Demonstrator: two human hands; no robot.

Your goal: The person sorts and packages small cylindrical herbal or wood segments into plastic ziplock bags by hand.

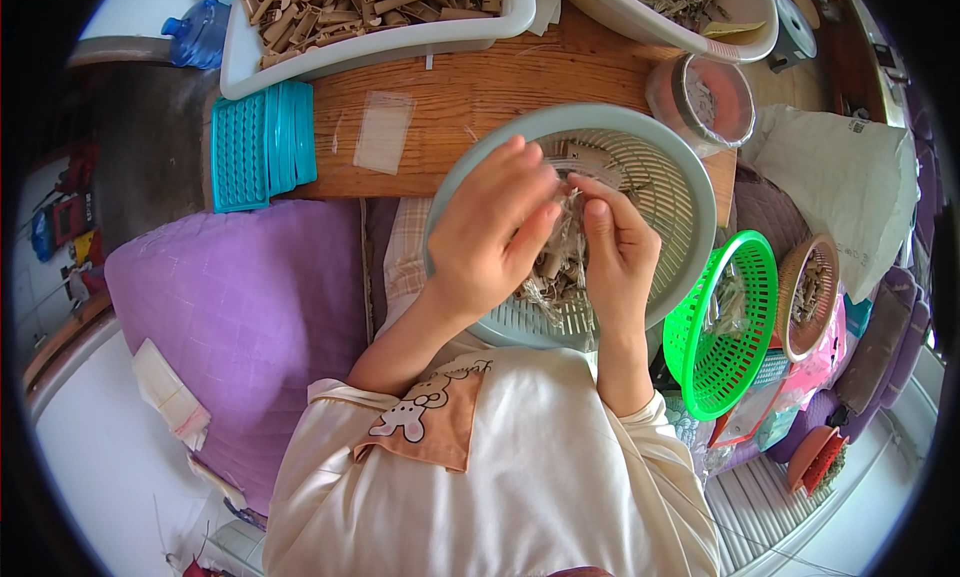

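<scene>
My right hand (620, 242) pinches the top of a small clear plastic bag (568, 227) between thumb and forefinger. Pale, greyish dried material shows through the film; its kind is hard to make out. Close by on the left, my left hand (495, 227) has its fingers stretched out and its thumb apart, with the fingertips smeared by motion. Both hands are over a grey-green plastic colander (690, 192) on my lap at the table's edge. Brown pieces and dried bits lie in it, partly hidden by my hands and the bag.
On the wooden table (450, 87) are a white tub (375, 42) of brown cut pieces, turquoise trays (262, 142), flat clear bags (384, 132), a basin (740, 42) of dried herbs and a pinkish container (700, 102). At right stand a green basket (735, 367) and a brown basket (808, 297).
</scene>
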